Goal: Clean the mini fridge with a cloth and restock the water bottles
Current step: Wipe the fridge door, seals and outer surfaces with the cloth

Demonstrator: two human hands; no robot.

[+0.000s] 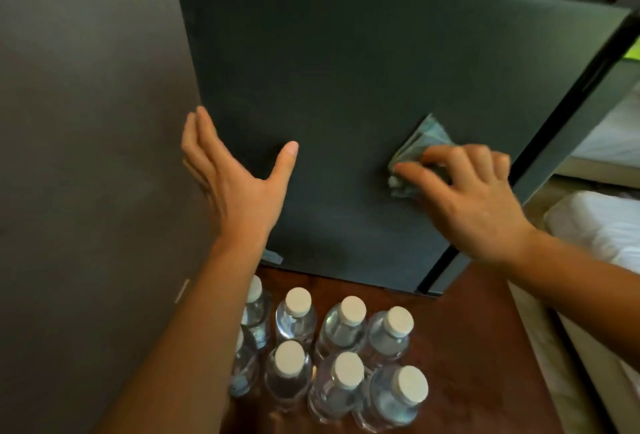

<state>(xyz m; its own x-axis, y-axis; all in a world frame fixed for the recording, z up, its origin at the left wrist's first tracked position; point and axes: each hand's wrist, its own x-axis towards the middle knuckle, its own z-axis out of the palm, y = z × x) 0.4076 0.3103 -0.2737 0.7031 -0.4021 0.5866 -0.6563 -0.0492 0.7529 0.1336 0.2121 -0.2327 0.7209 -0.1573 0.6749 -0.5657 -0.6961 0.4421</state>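
The dark grey mini fridge (346, 63) fills the middle of the head view, and I face its flat side panel. My right hand (474, 198) grips a folded green cloth (420, 148) and presses it against the panel's right part. My left hand (235, 174) is spread flat at the fridge's left edge, fingers along the corner and thumb on the panel. Several clear water bottles (329, 350) with white caps stand upright in rows on the wooden surface in front of the fridge, some partly hidden by my left forearm.
A grey wall (86, 156) runs close along the fridge's left side. The fridge and bottles stand on a dark wooden top (485, 347). A bed with white linen (602, 226) lies to the right, beyond the fridge's door edge (568, 111).
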